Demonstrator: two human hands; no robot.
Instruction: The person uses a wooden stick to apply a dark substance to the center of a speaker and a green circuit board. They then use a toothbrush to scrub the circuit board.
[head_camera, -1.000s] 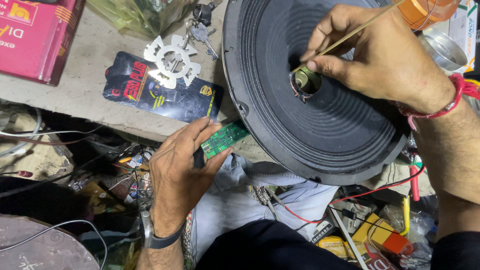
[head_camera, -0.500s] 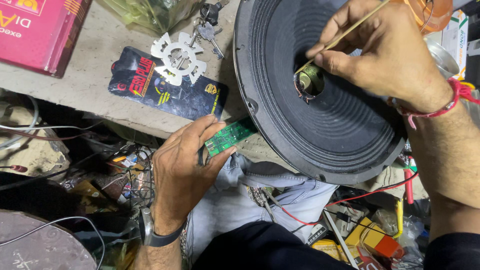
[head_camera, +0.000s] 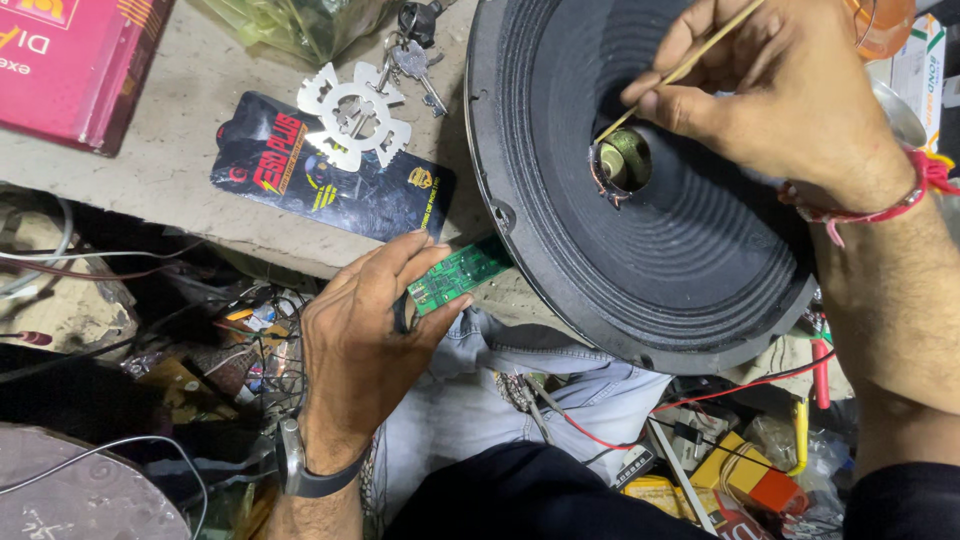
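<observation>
Cluttered workbench (head_camera: 150, 190), grey and dusty, seen from above; its front edge drops to a tangle of wires and small parts below.

Large black speaker cone (head_camera: 690, 260) lies face up on the bench, right of centre, overhanging the front edge. Brass-coloured centre opening (head_camera: 625, 160) sits in the middle of the cone.

Right hand (head_camera: 770, 90) hovers over the cone's upper part, fingers pinched narrow around a thin wooden stick (head_camera: 690, 65). Stick slants down-left; its tip meets the rim of the centre opening. Red thread band (head_camera: 880, 205) circles the right wrist.

Left hand (head_camera: 365, 335) is below the bench edge, just left of the cone. Thumb and fingers closed on a small green circuit board (head_camera: 458, 275), held by its lower-left end; the board's far end points toward the cone rim, touching or nearly so, cannot tell which. Dark wristwatch (head_camera: 300, 470) on the left wrist.

On the bench, left of the cone: a black printed packet (head_camera: 300, 190) lying flat, a white gear-shaped plastic piece (head_camera: 352, 115) resting on its upper edge, a bunch of keys (head_camera: 415, 60) just beside that piece. Red box (head_camera: 70, 60) at the far left corner.
</observation>
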